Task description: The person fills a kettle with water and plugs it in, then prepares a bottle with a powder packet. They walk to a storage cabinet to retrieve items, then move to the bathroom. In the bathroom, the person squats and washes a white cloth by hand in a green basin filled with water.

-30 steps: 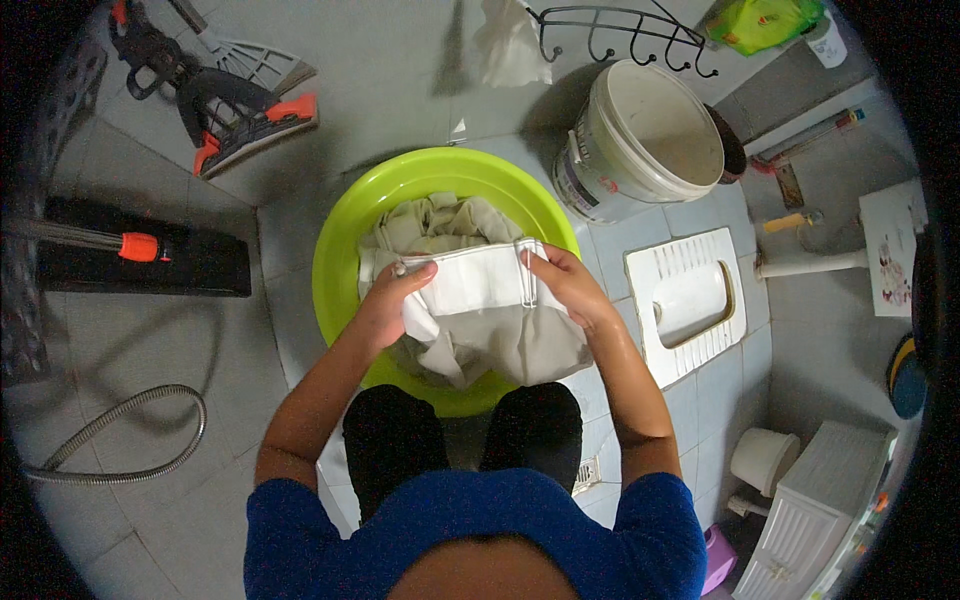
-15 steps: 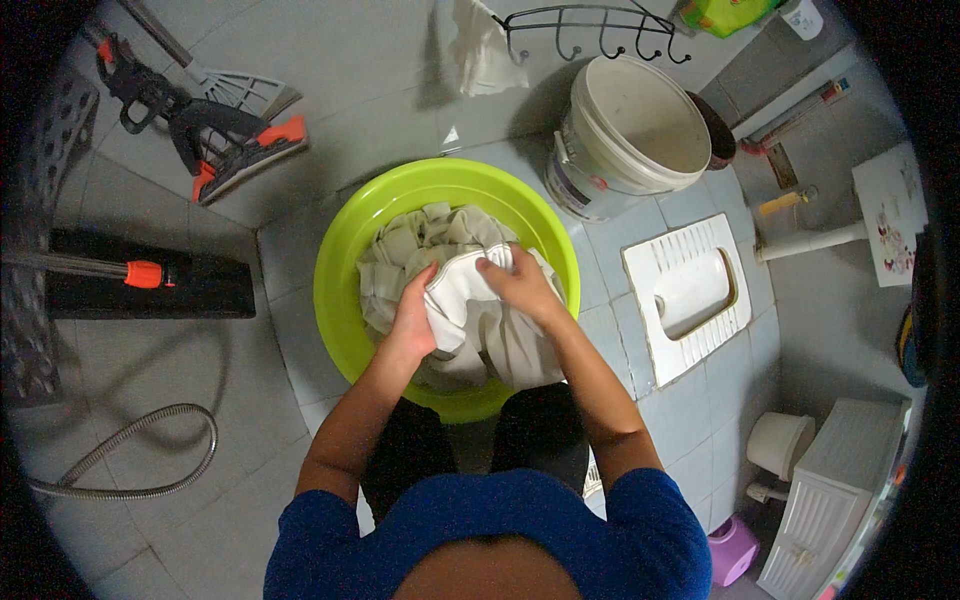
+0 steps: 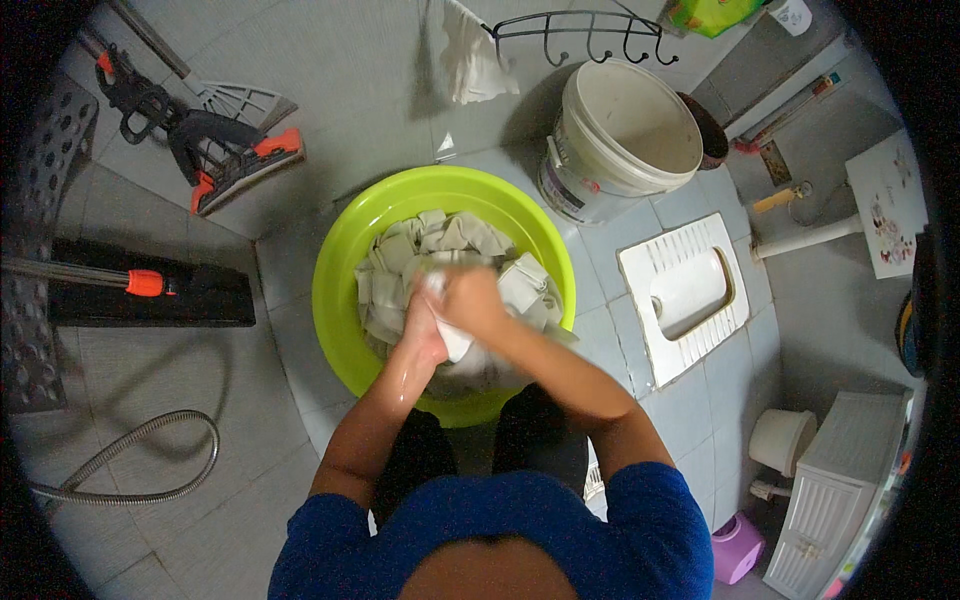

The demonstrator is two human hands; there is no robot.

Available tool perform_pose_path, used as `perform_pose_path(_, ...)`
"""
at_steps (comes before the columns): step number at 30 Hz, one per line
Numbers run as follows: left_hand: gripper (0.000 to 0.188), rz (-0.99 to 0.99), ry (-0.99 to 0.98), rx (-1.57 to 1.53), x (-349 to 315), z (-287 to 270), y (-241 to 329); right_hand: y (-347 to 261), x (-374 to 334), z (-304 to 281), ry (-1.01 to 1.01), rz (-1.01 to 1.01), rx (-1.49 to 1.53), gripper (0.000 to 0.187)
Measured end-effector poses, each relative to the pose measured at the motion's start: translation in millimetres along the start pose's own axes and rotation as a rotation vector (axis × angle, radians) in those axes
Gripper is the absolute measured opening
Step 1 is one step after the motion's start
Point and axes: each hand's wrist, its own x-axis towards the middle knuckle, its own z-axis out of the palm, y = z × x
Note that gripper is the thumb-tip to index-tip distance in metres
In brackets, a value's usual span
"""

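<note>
A lime-green basin [image 3: 334, 300] stands on the floor in front of my knees, holding a heap of wet off-white cloth [image 3: 466, 234]. Above the heap, my left hand [image 3: 421, 328] is closed around a bunched white piece of cloth [image 3: 455, 342], part of which hangs out below the fingers. My right hand [image 3: 472, 300], blurred by motion, is curled in a fist against my left hand, on the same cloth. Its fingers are partly hidden. Water glistens on my left wrist and forearm.
Beyond the basin stands a white bucket [image 3: 628, 180]. A squat toilet [image 3: 735, 262] lies to the right, a white cabinet [image 3: 822, 500] at lower right. Mops and a squeegee [image 3: 245, 165] lean at upper left; a metal hose [image 3: 130, 495] curls below. A hook rack [image 3: 575, 22] hangs above.
My hands had the white cloth stretched out between them; now they are together with it bunched up. My right hand has moved left and down onto my left hand.
</note>
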Motion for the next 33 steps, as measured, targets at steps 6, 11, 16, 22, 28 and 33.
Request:
perform_pose_path(6, 0.036, -0.16, 0.186, 0.104, -14, 69, 20, -26, -10, -9, -0.046, -0.182, 0.086, 0.034)
perform_pose_path(11, 0.039, -0.228, 0.196, 0.079, -14, 60, 20, -10, 7, -19, -0.155, 0.088, 0.013, 0.03)
perform_pose_path(16, 0.039, 0.164, -0.059, 0.459, -30, 47, 18, -26, -11, -6, 0.113, -0.442, 0.161, 0.035)
perform_pose_path(22, 0.04, 0.199, -0.028, 0.646, -21, 0, 21, -20, -23, 9, 0.006, -0.381, -0.001, 0.027)
perform_pose_path(28, 0.031, -0.072, 0.153, 0.179, -24, 68, 22, -25, -10, -10, -0.02, -0.09, 0.02, 0.018)
perform_pose_path(33, 0.033, -0.036, 0.023, 0.308, -29, 40, 26, -34, -6, -19, 0.066, -0.212, -0.018, 0.016)
